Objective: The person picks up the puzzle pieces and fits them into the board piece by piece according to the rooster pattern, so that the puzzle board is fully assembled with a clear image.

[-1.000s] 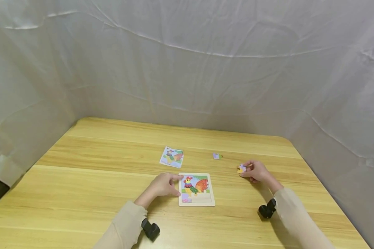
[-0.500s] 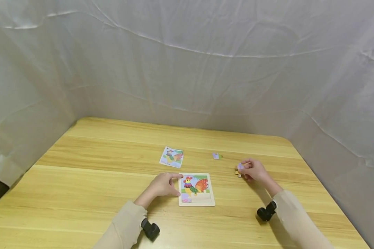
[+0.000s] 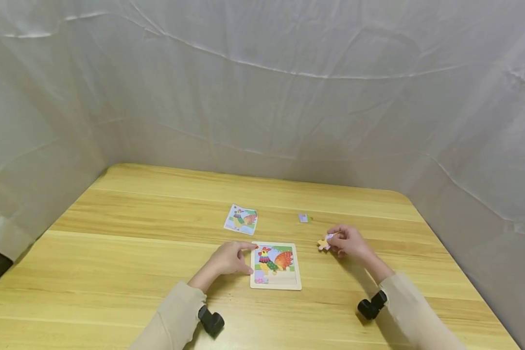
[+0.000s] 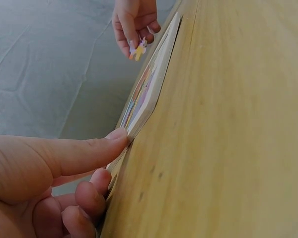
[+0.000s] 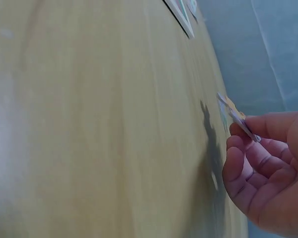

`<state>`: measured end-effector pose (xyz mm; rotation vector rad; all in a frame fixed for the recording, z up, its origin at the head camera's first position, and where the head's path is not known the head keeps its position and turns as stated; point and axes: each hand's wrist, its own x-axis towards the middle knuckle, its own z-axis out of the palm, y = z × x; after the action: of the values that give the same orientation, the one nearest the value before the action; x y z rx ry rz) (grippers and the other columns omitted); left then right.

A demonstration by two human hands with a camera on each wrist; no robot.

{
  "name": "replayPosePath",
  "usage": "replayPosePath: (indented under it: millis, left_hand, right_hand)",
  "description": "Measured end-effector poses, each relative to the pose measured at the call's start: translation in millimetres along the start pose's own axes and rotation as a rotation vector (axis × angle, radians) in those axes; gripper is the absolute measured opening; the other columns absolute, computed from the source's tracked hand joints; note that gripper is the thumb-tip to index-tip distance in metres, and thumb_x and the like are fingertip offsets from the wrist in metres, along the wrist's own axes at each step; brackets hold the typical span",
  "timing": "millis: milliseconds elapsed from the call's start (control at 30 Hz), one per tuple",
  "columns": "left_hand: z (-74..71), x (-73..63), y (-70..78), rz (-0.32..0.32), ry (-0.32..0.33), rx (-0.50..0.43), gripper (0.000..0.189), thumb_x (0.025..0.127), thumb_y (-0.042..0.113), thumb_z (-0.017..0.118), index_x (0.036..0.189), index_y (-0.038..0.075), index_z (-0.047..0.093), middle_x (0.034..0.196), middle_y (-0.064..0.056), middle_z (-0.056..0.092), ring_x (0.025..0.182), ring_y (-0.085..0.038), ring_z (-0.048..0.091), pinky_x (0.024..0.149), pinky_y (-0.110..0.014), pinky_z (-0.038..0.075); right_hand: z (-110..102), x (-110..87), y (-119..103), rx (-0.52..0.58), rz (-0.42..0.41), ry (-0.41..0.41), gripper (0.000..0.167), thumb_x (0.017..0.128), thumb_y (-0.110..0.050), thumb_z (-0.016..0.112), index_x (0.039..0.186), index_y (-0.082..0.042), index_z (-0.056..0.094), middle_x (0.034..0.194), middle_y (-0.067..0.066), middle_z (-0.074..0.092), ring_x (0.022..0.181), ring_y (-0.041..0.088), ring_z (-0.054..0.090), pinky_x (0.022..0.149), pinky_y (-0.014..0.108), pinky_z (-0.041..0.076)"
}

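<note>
In the head view, a square wooden jigsaw tray (image 3: 275,286) carries a rooster picture, with bare wood showing along the lower part inside its rim. My left hand (image 3: 225,258) rests at its left side, thumb and forefinger spread and touching the edge. In the left wrist view, that thumb (image 4: 97,151) lies straight against the tray's rim. To the right of the tray, my right hand (image 3: 351,242) pinches a yellow and lilac jigsaw piece (image 3: 323,243) between thumb and fingers. The right wrist view shows the held piece (image 5: 239,121) tilted, above its shadow on the table.
Behind the tray lies a paper picture card (image 3: 240,220) of the same rooster. A loose lilac and green jigsaw piece (image 3: 304,218) sits to the card's right. The wooden table (image 3: 113,272) is enclosed by a pale cloth curtain (image 3: 262,97) at back and sides.
My right hand has moved left toward the tray with the jigsaw piece, which has turned so its yellow part points left. My left hand stays at the tray's edge.
</note>
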<state>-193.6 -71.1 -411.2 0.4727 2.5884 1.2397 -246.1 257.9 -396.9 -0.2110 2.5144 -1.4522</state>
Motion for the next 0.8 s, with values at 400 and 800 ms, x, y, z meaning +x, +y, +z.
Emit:
replayPosePath:
  millis: [400,800]
  left_hand:
    - [-1.0,-0.6,-0.1,-0.002,0.005,0.0,0.056,0.065,0.006,0.076,0.118,0.004,0.057,0.051,0.002,0.046,0.043,-0.008,0.036,0.041,-0.021,0.029]
    - [-0.8,-0.9,0.3,-0.009,0.007,0.002,0.056,0.065,0.007,0.077,0.118,0.005,0.058,0.052,0.002,0.045,0.044,-0.008,0.036,0.042,-0.021,0.029]
  right_hand:
    - [23,-11.0,-12,0.057,0.018,-0.023,0.018,0.08,-0.004,0.063,0.089,0.012,0.059,0.066,0.008,0.059,0.056,0.013,0.052,0.051,0.023,0.046]
    - [47,-19.0,-23,0.271,-0.016,-0.173,0.031,0.081,0.004,0.057,0.107,0.02,0.046,0.072,0.011,0.061,0.06,0.014,0.058,0.058,0.027,0.051]
